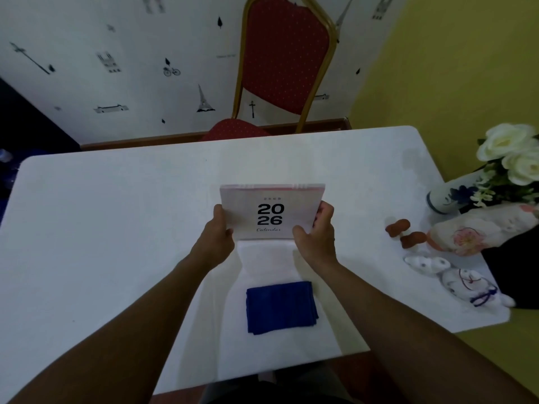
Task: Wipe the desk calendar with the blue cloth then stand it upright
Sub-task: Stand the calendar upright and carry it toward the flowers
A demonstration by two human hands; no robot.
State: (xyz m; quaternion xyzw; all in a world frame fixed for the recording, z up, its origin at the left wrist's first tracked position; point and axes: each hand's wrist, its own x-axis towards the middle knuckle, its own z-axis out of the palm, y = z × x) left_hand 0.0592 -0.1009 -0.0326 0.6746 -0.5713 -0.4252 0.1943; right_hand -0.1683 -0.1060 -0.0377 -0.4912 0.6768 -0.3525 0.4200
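calendar [272, 212]: centre frame, "2026" cover facing camera, tilted up off the white table [116, 214]
left hand [217, 239]: gripping calendar's left edge
right hand [316, 236]: gripping its right edge
blue cloth [280, 307]: folded, lower centre, lying free on table, below both hands
right side: vase [443, 198], flowers [510, 153]

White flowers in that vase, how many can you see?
2 white flowers: one at the table's far right edge, another just below it, cut off by the frame. More may be hidden.
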